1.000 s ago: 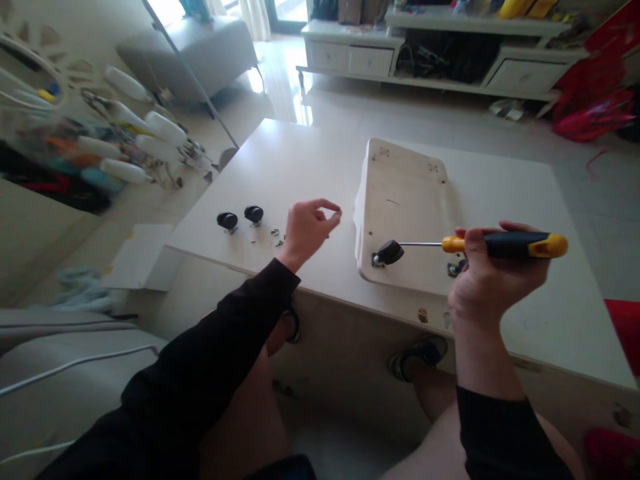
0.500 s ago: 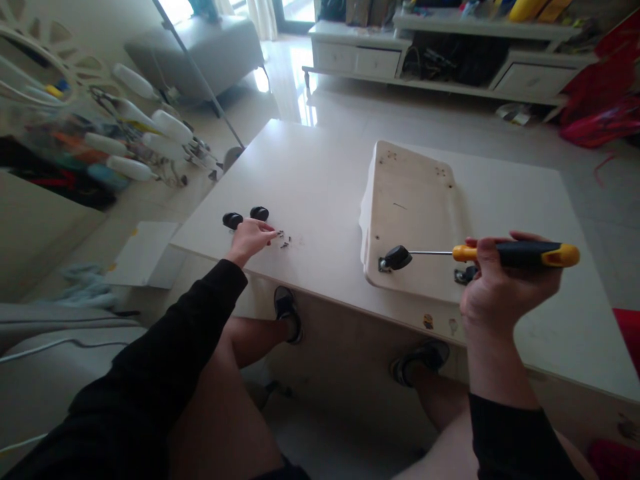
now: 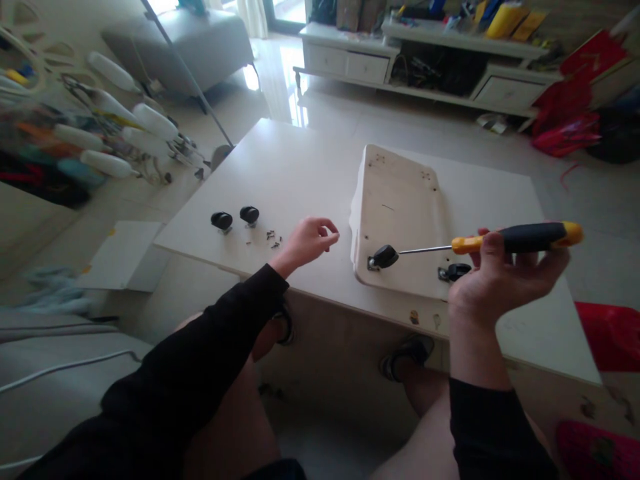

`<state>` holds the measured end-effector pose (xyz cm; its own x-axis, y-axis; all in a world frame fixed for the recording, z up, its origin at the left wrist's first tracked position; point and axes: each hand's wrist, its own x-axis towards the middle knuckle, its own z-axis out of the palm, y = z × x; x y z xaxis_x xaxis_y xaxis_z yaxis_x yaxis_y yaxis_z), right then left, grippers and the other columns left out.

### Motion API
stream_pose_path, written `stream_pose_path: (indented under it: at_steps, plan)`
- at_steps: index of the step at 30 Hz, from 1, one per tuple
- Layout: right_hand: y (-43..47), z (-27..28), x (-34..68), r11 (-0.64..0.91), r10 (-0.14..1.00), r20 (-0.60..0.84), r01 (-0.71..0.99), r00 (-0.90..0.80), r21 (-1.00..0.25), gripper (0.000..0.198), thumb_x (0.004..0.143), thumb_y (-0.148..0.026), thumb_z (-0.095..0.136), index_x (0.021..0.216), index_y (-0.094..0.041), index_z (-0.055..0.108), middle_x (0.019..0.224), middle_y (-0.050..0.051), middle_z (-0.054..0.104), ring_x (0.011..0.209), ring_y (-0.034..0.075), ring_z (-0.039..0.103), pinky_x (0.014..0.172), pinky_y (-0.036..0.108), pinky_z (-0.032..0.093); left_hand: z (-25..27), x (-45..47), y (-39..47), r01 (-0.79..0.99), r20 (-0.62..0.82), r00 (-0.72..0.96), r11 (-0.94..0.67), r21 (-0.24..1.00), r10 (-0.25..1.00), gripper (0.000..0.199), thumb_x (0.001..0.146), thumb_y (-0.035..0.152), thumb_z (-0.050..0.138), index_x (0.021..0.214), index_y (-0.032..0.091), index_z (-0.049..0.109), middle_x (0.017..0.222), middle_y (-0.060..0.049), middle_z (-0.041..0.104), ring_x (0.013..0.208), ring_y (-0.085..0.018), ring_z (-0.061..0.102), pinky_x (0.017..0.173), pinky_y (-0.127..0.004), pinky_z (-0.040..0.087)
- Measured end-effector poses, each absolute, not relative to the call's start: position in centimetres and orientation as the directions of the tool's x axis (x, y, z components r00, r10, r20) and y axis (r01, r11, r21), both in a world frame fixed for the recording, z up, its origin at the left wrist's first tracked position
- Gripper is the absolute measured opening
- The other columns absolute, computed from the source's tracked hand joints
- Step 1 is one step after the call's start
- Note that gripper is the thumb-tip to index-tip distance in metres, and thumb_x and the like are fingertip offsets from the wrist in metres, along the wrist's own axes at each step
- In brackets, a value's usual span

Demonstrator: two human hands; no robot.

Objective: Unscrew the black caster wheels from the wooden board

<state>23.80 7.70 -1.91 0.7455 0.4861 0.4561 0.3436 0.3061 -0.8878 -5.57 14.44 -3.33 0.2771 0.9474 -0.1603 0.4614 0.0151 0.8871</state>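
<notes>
My right hand (image 3: 493,280) is wrapped round the yellow-and-black handle of a screwdriver (image 3: 530,239), its shaft pointing left. The tip reaches close to a black caster wheel (image 3: 385,256) at the near left corner of an upturned cream plastic panel (image 3: 403,207). Another caster (image 3: 457,271) sits at its near right corner, partly behind my wrist. Just left of the panel, my left hand (image 3: 311,240) is above the table with fingers pinched; whatever lies between them is too small to make out. Several small screws (image 3: 274,239) lie left of it, beside two loose casters (image 3: 221,221).
The white table (image 3: 310,160) carries all of this. A white box (image 3: 127,257) stands beyond its left end, near a rack with white padded ends (image 3: 155,120). Red items (image 3: 607,337) are past the right end. A low white cabinet (image 3: 345,60) stands across the floor.
My left hand has left the pile of screws and moved right towards the panel, fingers still pinched. My right hand keeps hold of the screwdriver. The view has shifted slightly.
</notes>
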Motion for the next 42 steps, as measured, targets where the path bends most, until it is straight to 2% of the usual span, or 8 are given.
stream_pose_path:
  at_steps: [2,5,13,16,20,28,34,42]
  plan:
    - [7.7,-1.6,23.5,0.413,0.403,0.495,0.330,0.770,-0.849,0.067,0.071,-0.036,0.079,0.127,-0.030,0.043,0.118,0.000,0.062,0.097,0.022,0.076,0.086,0.050,0.070,-3.2,-4.0,14.1,0.441,-0.143,0.346,-0.026,0.897,0.928,0.017,0.088,0.026,0.069,0.091,0.011,0.078,0.060,0.000,0.066,0.049,-0.008,0.053,0.052,-0.020,0.039]
    - [7.7,-1.1,22.9,0.486,0.366,0.497,0.294,0.787,-0.823,0.064,0.073,-0.033,0.079,0.126,-0.030,0.044,0.121,0.001,0.061,0.095,0.021,0.075,0.078,0.046,0.072,-3.3,-2.4,13.9,0.442,-0.129,0.424,-0.080,0.893,0.897,0.015,0.085,0.023,0.072,0.091,0.011,0.078,0.061,0.001,0.065,0.052,-0.008,0.054,0.055,-0.022,0.038]
    - [7.6,0.1,20.8,0.507,0.445,0.500,0.251,0.743,-0.825,0.062,0.080,-0.043,0.077,0.132,-0.027,0.048,0.122,0.005,0.060,0.106,0.025,0.074,0.082,0.049,0.072,-2.4,-1.4,12.7,0.433,-0.190,0.602,-0.118,0.893,0.775,0.053,0.081,0.011,0.069,0.134,0.015,0.074,0.057,0.007,0.060,0.050,-0.010,0.052,0.056,-0.023,0.040]
    - [7.4,0.4,19.5,0.529,0.467,0.555,0.285,0.688,-0.799,0.060,0.079,-0.041,0.079,0.129,-0.025,0.052,0.135,0.008,0.059,0.103,0.023,0.074,0.077,0.046,0.073,-2.2,-1.3,12.5,0.447,-0.283,0.630,-0.040,0.894,0.723,0.056,0.082,0.012,0.069,0.138,0.016,0.070,0.053,0.007,0.059,0.044,-0.011,0.054,0.047,-0.021,0.039]
    - [7.0,0.5,17.8,0.602,0.501,0.622,0.274,0.601,-0.750,0.057,0.078,-0.036,0.087,0.124,-0.022,0.057,0.147,0.010,0.057,0.097,0.020,0.074,0.073,0.042,0.073,-2.5,-1.0,12.6,0.414,-0.273,0.665,-0.039,0.909,0.695,0.059,0.082,0.012,0.071,0.141,0.017,0.068,0.053,0.007,0.059,0.043,-0.011,0.057,0.044,-0.019,0.041]
    - [7.3,-0.8,16.6,0.600,0.533,0.676,0.335,0.510,-0.726,0.062,0.073,-0.038,0.093,0.125,-0.025,0.062,0.121,0.003,0.071,0.093,0.019,0.077,0.075,0.041,0.074,-3.2,-0.4,13.0,0.393,-0.270,0.721,-0.057,0.918,0.638,0.066,0.080,0.007,0.071,0.145,0.015,0.065,0.055,0.007,0.062,0.047,-0.013,0.062,0.048,-0.019,0.046]
    - [7.5,-1.4,16.4,0.587,0.587,0.654,0.306,0.477,-0.750,0.063,0.072,-0.027,0.094,0.129,-0.026,0.065,0.121,0.002,0.073,0.085,0.015,0.078,0.075,0.035,0.073,-3.8,-0.2,13.2,0.394,-0.277,0.737,-0.059,0.917,0.616,0.076,0.077,0.008,0.071,0.151,0.016,0.059,0.057,0.006,0.064,0.049,-0.014,0.063,0.048,-0.020,0.047]
    - [7.8,-1.4,16.2,0.576,0.582,0.632,0.289,0.512,-0.764,0.061,0.069,-0.029,0.094,0.123,-0.024,0.066,0.110,0.000,0.072,0.085,0.016,0.077,0.074,0.035,0.073,-4.5,-0.1,13.5,0.310,-0.214,0.765,-0.056,0.949,0.608,0.082,0.076,0.011,0.072,0.156,0.017,0.055,0.057,0.006,0.065,0.049,-0.015,0.062,0.048,-0.022,0.046]
